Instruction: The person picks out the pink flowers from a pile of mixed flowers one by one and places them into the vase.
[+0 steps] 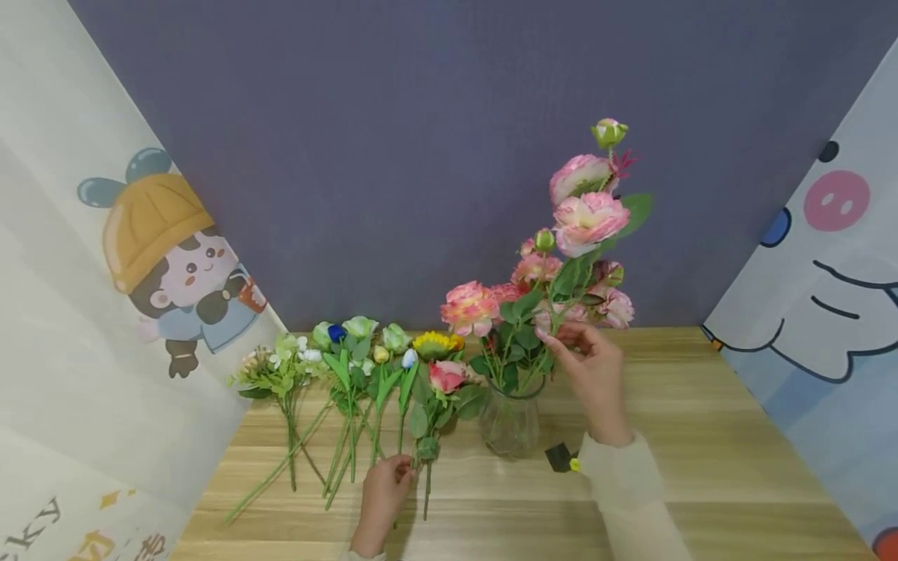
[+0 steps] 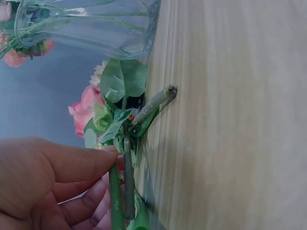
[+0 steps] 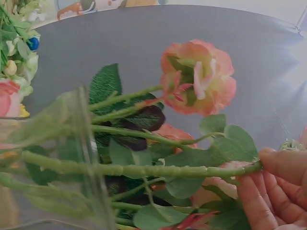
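Note:
My right hand (image 1: 589, 374) pinches the thick green stem (image 3: 177, 171) of a tall pink flower spray (image 1: 589, 222) between thumb and fingers. The lower end of that stem reaches inside the mouth of a clear glass vase (image 1: 508, 428). Several coral-pink flowers (image 1: 471, 308) with dark green leaves stand in the vase too. Low over the table, my left hand (image 1: 382, 499) pinches a green flower stem (image 2: 115, 201); which bloom it belongs to cannot be told. Beside those fingers lies a pink rose (image 1: 447, 376) with a greyish cut stem (image 2: 128, 177).
Left of the vase, loose stems lie on the wooden table (image 1: 505, 514): white-green flowers (image 1: 360, 327), a blue bud (image 1: 337, 333), a yellow sunflower (image 1: 435, 343) and a leafy bunch (image 1: 281, 366). A small black piece (image 1: 558, 457) lies near the right sleeve. A dark panel (image 1: 393, 156) stands behind.

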A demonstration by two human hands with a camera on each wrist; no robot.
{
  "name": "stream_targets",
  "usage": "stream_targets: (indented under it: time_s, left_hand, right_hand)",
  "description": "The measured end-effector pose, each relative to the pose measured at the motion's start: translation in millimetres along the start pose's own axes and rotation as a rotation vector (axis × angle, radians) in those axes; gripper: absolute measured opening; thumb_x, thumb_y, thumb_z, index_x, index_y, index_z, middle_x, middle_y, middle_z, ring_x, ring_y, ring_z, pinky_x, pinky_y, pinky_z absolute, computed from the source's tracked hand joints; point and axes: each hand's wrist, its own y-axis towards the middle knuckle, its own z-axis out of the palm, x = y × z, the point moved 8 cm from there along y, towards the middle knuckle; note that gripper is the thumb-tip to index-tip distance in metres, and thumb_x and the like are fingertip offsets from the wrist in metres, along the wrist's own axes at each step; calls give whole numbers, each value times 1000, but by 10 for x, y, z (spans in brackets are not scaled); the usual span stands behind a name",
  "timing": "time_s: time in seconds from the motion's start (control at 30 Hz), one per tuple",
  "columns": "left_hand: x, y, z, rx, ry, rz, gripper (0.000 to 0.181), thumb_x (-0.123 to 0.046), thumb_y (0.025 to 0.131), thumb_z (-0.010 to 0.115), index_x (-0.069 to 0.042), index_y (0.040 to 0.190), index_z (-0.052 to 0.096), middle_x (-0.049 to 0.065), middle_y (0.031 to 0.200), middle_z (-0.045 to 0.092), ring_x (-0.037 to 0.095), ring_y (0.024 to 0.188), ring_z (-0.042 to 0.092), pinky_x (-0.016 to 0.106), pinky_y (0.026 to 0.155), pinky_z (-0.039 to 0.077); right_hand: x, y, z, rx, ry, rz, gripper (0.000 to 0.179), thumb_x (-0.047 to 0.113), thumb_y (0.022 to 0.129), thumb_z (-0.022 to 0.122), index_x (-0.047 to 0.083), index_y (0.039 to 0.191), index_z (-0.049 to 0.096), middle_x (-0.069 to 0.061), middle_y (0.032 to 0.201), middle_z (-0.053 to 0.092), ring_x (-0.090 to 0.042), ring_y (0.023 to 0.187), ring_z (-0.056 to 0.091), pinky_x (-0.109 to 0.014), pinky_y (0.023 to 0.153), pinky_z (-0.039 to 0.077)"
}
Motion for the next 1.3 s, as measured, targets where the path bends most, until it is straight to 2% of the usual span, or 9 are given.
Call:
stream_targets:
  time_s: [0.27,0.53,0.73,0.93,1.07,1.3]
  left_hand:
    - [1,-7,-2,-8,-8,-5,14,1,76,71,1,89,69,0,71,64,5,59,55,19,53,44]
    - [-14,-15,-7,-9,-1,-5,13,1,76,71,0,88,69,0,72,64,7,60,57,20,53,45]
    - [-9,-17,-14,-16,-13,-19,14,1,76,71,1,90,68,1,74,64,9,62,59,20,55,47]
    - [-8,-26,-31,-35,-26,-31,14,1,76,72,1,90,68,2,75,64,11,63,61,19,55,48]
    - [-3,-26,-28,-30,-33,-29,15,1,77,72,1,91,69,2,76,65,12,64,62,19,54,48]
    - [-6,-25,-23,-25,-23,-3,15,0,77,72,1,91,69,1,75,65,10,63,62,19,53,47]
  right_hand:
    - [-47,-91,137,43,47,7,20,0,79,73,-8,97,67,-23,86,66,5,72,60,-11,66,51]
    - [-149,-173,218,73,-16,58,22,1,78,74,-6,98,68,-20,90,68,7,73,58,-9,67,49]
    - [-89,-208,268,97,-79,-17,17,1,79,74,-3,95,69,-16,85,69,0,71,61,-9,63,49]
    - [-41,-238,318,125,-132,-94,14,-3,76,74,-2,88,68,-12,81,69,-17,69,65,-14,60,52]
    - [-76,-267,346,142,-174,-79,14,-3,76,74,-2,88,68,-12,81,69,-23,69,66,-18,59,53]
    - [-161,-312,386,158,-196,-43,12,-1,77,73,-1,88,68,-11,81,69,-21,70,66,-23,60,55]
